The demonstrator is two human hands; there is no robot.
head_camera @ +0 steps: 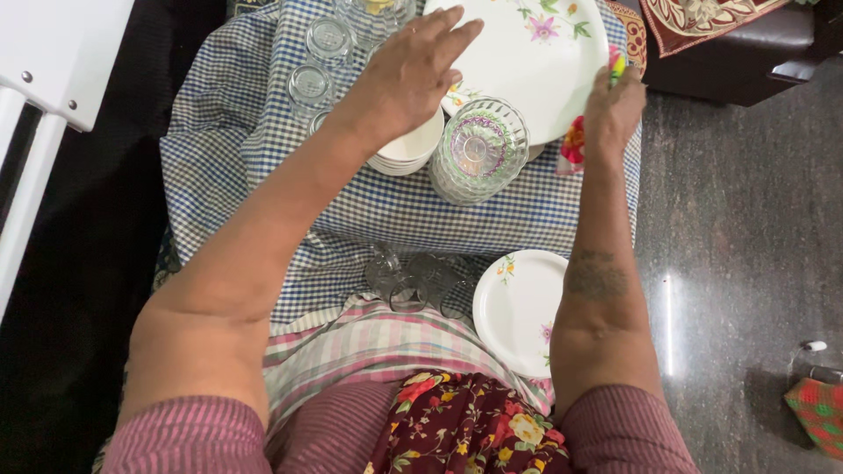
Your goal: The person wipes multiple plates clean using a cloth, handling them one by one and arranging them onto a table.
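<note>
Large floral plate [527, 61] at far end of checked cloth [219, 149]. Left hand [413, 75] flat, fingers spread on plate rim. Right hand [615, 105] closed on bright cloth [575, 140], probably wiping. Steady plate; upturned glass bowl [481, 149] sits just beside it.

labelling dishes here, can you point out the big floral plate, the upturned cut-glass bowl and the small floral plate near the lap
big floral plate [527, 66], head view, on its white centre
upturned cut-glass bowl [479, 149], head view, on its raised base
small floral plate [518, 307], head view, on its bare white middle
</note>
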